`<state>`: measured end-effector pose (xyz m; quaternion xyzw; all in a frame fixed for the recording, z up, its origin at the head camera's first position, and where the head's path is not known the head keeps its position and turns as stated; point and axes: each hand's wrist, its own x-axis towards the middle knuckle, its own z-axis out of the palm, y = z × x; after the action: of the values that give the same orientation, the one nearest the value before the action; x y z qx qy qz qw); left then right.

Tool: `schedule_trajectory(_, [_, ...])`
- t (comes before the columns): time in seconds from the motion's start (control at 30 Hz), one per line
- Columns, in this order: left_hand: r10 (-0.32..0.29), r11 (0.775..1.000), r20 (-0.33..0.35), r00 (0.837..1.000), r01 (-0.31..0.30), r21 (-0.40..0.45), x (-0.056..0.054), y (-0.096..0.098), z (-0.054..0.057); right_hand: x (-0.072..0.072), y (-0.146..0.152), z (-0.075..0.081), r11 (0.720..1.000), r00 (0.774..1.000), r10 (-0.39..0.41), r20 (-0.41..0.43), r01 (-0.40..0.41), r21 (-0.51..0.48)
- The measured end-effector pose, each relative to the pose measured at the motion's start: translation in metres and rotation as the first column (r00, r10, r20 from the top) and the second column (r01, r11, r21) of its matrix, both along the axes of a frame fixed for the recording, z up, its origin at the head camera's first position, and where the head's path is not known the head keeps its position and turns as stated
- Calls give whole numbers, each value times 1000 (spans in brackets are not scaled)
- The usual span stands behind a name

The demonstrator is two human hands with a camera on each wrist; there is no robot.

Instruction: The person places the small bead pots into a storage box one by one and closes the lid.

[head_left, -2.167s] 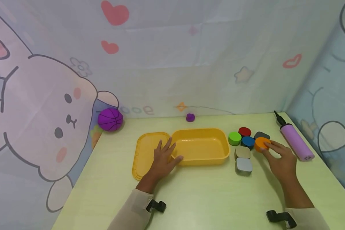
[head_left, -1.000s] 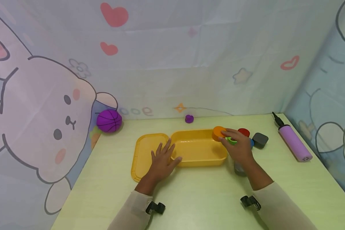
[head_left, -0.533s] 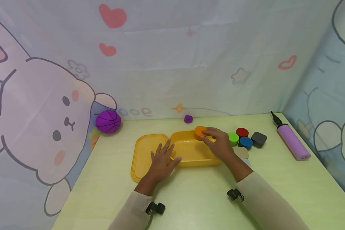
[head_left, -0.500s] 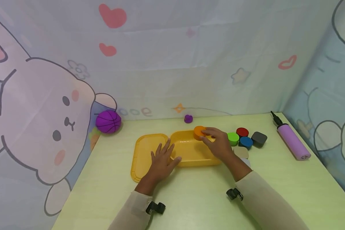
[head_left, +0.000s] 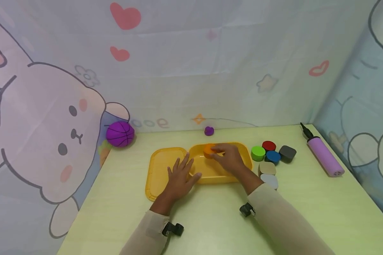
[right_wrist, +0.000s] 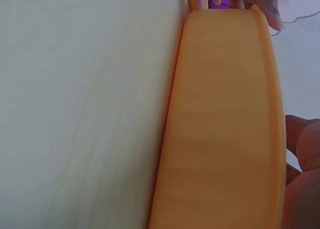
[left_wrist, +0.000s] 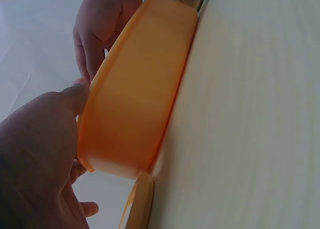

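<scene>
The table (head_left: 210, 219) is pale yellow-green, with a faint wood grain. The left hand (head_left: 179, 179), its fingers spread apart, touches the left end of the yellow box (head_left: 220, 179). The right hand (head_left: 229, 158) pinches the orange round piece (head_left: 207, 151), above or in the far part of this box. Near the back edge sits a small purple toy (head_left: 209, 131). Behind hangs a pale cloth (head_left: 191, 67), printed with red hearts (head_left: 125, 16) and a rabbit (head_left: 48, 131).
</scene>
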<state>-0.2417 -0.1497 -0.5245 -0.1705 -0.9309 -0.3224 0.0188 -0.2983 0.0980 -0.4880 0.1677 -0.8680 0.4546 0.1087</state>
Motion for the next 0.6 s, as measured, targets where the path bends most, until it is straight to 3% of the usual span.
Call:
schedule_trajectory(0.17, [-19,1000,-5,1000,19,17,0,3,1,-3,-7,-2,1000,996,-10,90,9,12])
schedule_trajectory(0.33, [4,1000,-10,1000,-5,-10,-1,0,0,-9,-15,-5,1000,985,10,172,-10,2])
schedule_trajectory(0.6, [0,1000,0,1000,0,1,0,-1,-1,-17,-24,-10,998,971,14,238,-29,59])
